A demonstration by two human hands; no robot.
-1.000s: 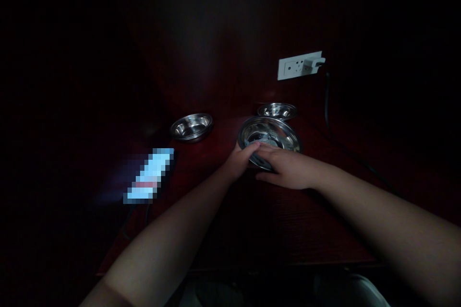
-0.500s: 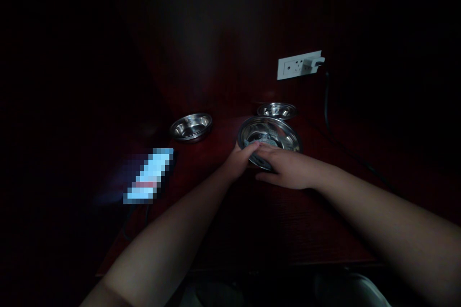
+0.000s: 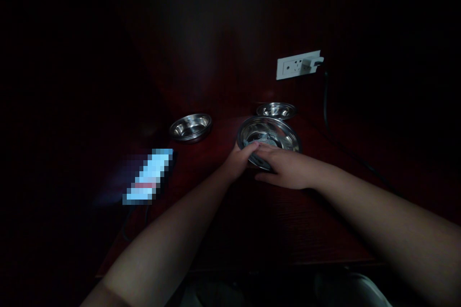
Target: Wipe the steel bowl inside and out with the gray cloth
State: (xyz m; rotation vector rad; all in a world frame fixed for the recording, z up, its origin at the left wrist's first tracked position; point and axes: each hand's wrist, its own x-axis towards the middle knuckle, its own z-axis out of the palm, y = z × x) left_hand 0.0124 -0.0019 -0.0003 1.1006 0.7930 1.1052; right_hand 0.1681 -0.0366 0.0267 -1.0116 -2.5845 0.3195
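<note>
A shiny metal bowl (image 3: 286, 136) is tilted towards me above the dark red table, with something pale and speckled inside it. My left hand (image 3: 239, 159) grips its near left side, thumb over the rim and the other fingers hidden beneath. My right hand (image 3: 288, 167) reaches over the near rim; its fingers point into the bowl near my left thumb, and its thumb is stretched out below the rim. Whether the right fingers pinch anything is hidden.
Behind the held bowl stands another metal bowl (image 3: 276, 110), and a third bowl (image 3: 190, 127) is at the left. A lit, pixelated phone (image 3: 149, 176) lies further left. A white socket (image 3: 298, 64) on the wall has a plug and a dark cable (image 3: 326, 105).
</note>
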